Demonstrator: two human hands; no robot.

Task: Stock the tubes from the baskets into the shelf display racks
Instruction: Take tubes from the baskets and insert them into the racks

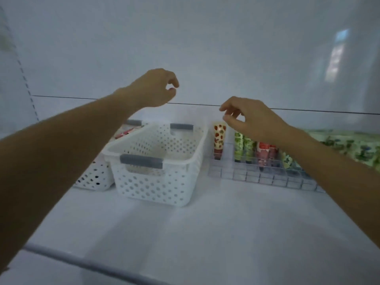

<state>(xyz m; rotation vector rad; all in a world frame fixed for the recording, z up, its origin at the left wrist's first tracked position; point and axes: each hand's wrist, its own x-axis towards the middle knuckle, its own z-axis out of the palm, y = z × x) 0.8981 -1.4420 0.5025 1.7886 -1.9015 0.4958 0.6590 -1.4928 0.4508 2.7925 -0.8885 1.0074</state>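
A white perforated basket [158, 161] with grey handles stands on the shelf, and I see no tubes inside it. Behind it to the left a second white basket [94, 177] holds red-patterned tubes [125, 132]. A clear gridded display rack [265, 177] on the right holds upright tubes: one strawberry-print tube [219, 138] alone at its left end, then green tubes [243, 147] and red tubes [265, 155]. My left hand [156, 87] hovers above the front basket, fingers loosely curled, holding nothing. My right hand [250, 118] hangs just above the strawberry-print tube, fingers relaxed and empty.
The white shelf floor [185, 223] stretches forward to a grey front rail [82, 264]. A white back wall rises behind. Green floral-patterned packaging [349, 147] sits at the far right behind my right forearm. A perforated upright runs along the left side.
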